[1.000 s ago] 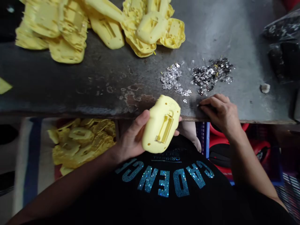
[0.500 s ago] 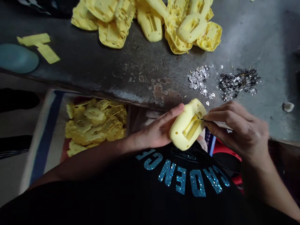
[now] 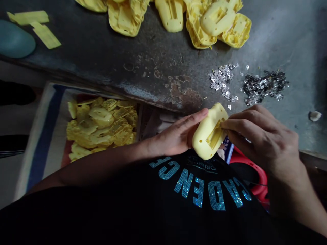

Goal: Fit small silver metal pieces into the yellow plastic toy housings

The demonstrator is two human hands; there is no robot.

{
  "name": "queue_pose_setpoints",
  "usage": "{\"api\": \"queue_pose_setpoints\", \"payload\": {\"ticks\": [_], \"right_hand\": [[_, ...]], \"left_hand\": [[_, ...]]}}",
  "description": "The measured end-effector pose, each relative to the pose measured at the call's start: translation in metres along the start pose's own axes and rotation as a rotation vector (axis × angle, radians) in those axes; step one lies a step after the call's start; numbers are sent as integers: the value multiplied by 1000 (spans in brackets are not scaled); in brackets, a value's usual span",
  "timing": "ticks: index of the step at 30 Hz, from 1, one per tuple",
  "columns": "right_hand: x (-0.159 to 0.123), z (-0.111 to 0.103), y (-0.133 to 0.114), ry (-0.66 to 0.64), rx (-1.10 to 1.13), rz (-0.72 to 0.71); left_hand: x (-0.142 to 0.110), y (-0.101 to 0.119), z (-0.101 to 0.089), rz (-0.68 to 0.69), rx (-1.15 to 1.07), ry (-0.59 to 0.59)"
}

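Note:
A yellow plastic housing (image 3: 201,141) with a long recessed slot and small round holes is gripped in my left hand (image 3: 176,137), thumb along its upper side. It is held tilted over my lap, just off the table edge. My right hand (image 3: 263,136) is closed in a pinch, its fingertips at the upper end of the slot. Whatever sits between those fingertips is hidden now. Just beyond the hands, small shiny metal contact pieces lie in a lighter pile (image 3: 221,81) and a darker pile (image 3: 264,85) on the table.
More yellow housings (image 3: 172,17) lie along the back of the grey table (image 3: 102,61). Yellow strips (image 3: 46,35) and a blue-green oval object (image 3: 15,39) are at its left. Below, a box holds many yellow parts (image 3: 102,126). A red object (image 3: 262,175) is under the table at right.
The housing and both hands have shifted slightly right in view, with the table scene sliding upward. My right fingertips have come closer to the slot, and the small dark piece seen in them is now hidden.

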State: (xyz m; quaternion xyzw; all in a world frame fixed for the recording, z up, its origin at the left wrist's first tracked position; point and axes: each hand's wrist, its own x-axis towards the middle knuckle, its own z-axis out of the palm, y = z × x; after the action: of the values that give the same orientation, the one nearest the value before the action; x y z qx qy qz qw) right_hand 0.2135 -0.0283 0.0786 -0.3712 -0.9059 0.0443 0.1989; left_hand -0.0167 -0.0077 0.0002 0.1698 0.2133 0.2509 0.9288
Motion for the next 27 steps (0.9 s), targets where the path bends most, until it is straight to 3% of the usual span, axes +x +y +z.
{"api": "queue_pose_setpoints", "payload": {"ticks": [11, 18, 27], "right_hand": [[-7, 10, 0, 38, 21, 51], [-12, 19, -6, 153, 135, 132], [-28, 29, -12, 143, -75, 158]], "left_hand": [[2, -3, -4, -53, -30, 69], [3, -2, -3, -60, -32, 45], [1, -4, -5, -10, -34, 59]]}}
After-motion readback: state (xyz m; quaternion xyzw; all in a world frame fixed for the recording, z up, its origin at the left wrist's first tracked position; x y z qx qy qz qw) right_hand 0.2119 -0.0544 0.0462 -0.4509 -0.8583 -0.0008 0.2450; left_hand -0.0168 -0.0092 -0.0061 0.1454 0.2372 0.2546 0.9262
